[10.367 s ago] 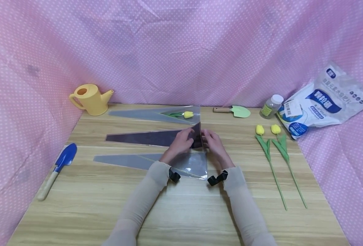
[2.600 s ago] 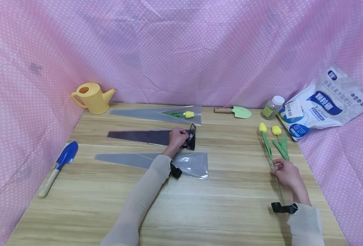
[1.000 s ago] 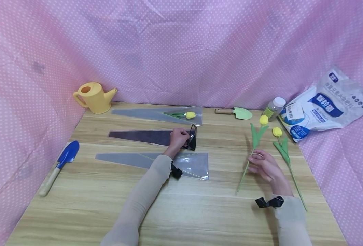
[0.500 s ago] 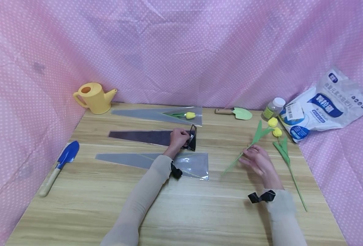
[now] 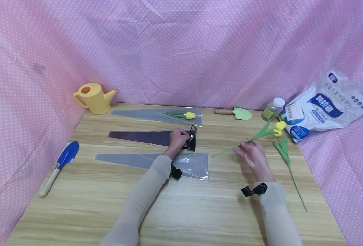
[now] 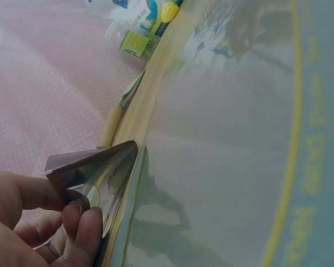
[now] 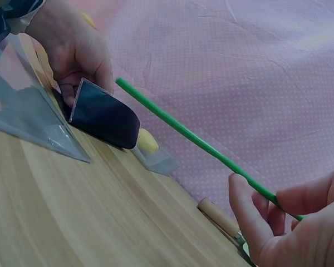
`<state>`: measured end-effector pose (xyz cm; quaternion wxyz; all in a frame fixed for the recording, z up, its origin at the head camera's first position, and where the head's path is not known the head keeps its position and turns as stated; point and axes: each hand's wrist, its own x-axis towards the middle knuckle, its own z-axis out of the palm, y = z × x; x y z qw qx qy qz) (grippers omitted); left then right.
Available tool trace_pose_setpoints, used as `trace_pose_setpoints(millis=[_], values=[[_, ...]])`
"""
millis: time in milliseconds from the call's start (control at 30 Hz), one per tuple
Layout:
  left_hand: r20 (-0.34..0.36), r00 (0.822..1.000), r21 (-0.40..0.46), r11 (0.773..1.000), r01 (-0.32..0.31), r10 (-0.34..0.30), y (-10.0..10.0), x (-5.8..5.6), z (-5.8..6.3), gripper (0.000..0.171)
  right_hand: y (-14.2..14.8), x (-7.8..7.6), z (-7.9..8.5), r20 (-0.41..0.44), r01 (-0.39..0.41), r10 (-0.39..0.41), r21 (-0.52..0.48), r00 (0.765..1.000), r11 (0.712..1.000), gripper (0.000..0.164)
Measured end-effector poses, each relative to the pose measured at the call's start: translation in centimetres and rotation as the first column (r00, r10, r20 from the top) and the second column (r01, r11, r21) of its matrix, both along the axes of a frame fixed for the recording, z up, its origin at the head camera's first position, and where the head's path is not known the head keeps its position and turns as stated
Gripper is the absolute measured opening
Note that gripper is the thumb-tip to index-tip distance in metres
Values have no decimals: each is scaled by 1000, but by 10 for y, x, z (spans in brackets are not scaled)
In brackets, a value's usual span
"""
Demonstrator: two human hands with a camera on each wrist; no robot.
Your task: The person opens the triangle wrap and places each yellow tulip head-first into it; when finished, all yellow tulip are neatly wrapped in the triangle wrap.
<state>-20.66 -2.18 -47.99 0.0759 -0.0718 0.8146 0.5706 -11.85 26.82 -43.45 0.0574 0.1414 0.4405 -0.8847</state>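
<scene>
My left hand (image 5: 179,139) pinches the mouth of a dark tapered flower sleeve (image 5: 141,136), whose wide right end gapes in the left wrist view. My right hand (image 5: 255,155) holds a yellow artificial tulip (image 5: 262,132) by its green stem (image 7: 183,130) between thumb and fingers. The stem's bare end points left toward the sleeve's mouth, apart from it. A second tulip (image 5: 289,164) lies on the table to the right, its bloom partly behind the held one. In front of the dark sleeve lies a clear sleeve (image 5: 156,162); behind it, another clear sleeve (image 5: 138,114) contains a tulip (image 5: 189,115).
A yellow watering can (image 5: 95,99) stands at the back left, and a blue trowel (image 5: 66,157) lies at the left edge. Along the back right are a green trowel (image 5: 241,113), a lidded bottle (image 5: 271,109) and a white printed bag (image 5: 319,106). Pink dotted cloth surrounds the table (image 5: 193,212).
Having picked up a tulip from the right, my right hand has carried it left and tilted its stem toward the dark sleeve. My left hand has stayed put over the last seconds.
</scene>
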Motion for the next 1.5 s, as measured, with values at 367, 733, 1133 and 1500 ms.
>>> trace_pose_setpoints(millis=[367, 733, 1133, 1500], values=[[-14, 1000, -11, 1000, 3, -4, -1, 0, 0, 11, -12, -19, 2, 47, 182, -180, -46, 983, 982, 22], [-22, 1000, -10, 1000, 3, -3, -1, 1, 1, 11, -37, -37, 8, 52, 338, -336, -34, 940, 941, 26], [-25, 1000, -1, 1000, 4, -4, -1, 2, 1, 11, -77, -54, 11, -56, 392, -390, 19, 919, 920, 27], [-33, 999, 3, 1000, 3, -3, 0, 4, 3, 12, -97, -64, 1, -84, 427, -419, 124, 904, 896, 28]])
